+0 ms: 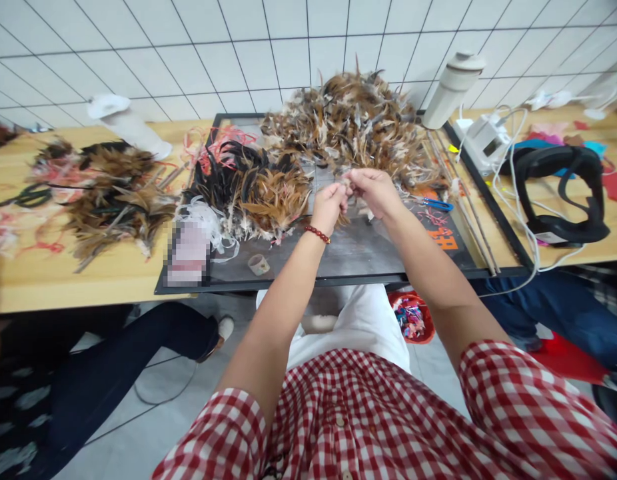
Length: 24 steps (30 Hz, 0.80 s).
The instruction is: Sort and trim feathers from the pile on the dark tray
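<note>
My left hand (330, 205), with a red bead bracelet (317, 234) at its wrist, has its fingers pinched together over the dark board (308, 261). Right beside it, my right hand (374, 192) is closed too, its fingertips meeting the left ones. Whatever small thing lies between the fingers is too fine to make out. Behind both hands rises a big heap of brown and grey feathers (348, 127). Bundled brown feathers (271, 193) and black feathers (221, 177) lie to the left. Blue thread snips (437, 204) rest to the right.
White ribbon (201, 217), a blurred-out phone-like slab (187, 253) and a tape roll (259, 265) lie near the front edge. Thin sticks (471, 207), a bottle (452, 90), a power strip (483, 141) and a black headset (558, 193) stand right. People sit on both sides.
</note>
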Available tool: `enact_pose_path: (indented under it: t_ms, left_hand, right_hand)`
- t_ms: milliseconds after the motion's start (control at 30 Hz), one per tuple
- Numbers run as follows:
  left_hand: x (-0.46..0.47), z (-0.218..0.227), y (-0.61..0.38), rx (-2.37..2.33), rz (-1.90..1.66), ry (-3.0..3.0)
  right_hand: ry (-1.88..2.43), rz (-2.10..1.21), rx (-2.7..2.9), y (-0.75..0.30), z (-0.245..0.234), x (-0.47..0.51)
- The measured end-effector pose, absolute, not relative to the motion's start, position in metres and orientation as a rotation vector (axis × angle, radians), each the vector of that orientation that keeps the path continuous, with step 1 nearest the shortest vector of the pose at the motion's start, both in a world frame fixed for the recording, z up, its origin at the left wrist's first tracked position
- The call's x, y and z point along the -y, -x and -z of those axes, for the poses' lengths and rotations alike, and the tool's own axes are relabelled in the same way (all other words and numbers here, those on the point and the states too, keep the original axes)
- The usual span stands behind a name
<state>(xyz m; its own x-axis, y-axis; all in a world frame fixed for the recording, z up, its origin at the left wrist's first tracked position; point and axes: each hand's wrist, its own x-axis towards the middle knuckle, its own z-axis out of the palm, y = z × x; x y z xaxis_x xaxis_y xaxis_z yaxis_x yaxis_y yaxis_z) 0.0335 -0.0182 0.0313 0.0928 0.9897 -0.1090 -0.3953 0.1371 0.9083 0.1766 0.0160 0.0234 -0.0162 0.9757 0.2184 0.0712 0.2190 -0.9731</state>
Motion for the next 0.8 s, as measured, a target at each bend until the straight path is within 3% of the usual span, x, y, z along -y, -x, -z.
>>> enact_pose_path:
  t_ms: [167, 433, 533, 800]
  left_hand:
    - [0.01, -0.032, -0.027, -0.973, -1.406, -0.633]
    - [0.008, -0.029, -0.027, -1.003, -1.413, -0.575]
    - [0.007, -0.027, -0.028, -1.01, -1.403, -0.615]
    - [0.003, -0.019, -0.031, -1.024, -1.446, -0.646]
  right_hand:
    - [1.468, -0.179, 1.722, -0.207, -0.02, -0.024]
    - [1.641, 0.032, 2.188, -0.191, -0.005, -0.016]
    - [1.541, -0.084, 1.992, -0.187, -0.009, -0.017]
    - [1.001, -1.148, 1.459, -0.153, -0.022, -0.005]
